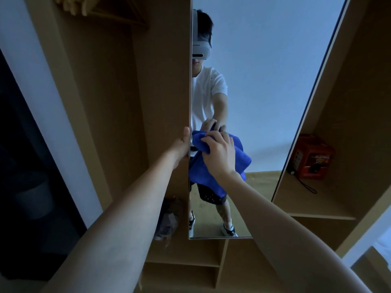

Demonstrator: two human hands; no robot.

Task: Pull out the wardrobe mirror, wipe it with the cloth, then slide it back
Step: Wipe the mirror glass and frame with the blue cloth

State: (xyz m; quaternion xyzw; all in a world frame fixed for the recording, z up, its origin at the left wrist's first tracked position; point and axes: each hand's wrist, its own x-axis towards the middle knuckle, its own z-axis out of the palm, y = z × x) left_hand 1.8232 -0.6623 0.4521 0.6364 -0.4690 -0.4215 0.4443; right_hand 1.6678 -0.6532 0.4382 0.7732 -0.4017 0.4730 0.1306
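Observation:
The tall wardrobe mirror (264, 85) stands pulled out in front of me, its glass facing me between two wooden wardrobe panels. My right hand (220, 154) grips a bunched blue cloth (241, 161) and holds it against the glass at mid height, near the left edge. My left hand (183, 144) holds the mirror's left edge, thumb on the front, the other fingers hidden behind the edge. The glass reflects a person in a white shirt and dark shorts with the same cloth.
A wooden wardrobe panel (165, 81) borders the mirror on the left, with hangers (84, 7) on a rail above. On a shelf to the right sits an orange box (311, 159) with a black cord. Low shelves (201, 265) lie under the mirror. A crumpled bag (167, 225) lies at lower left.

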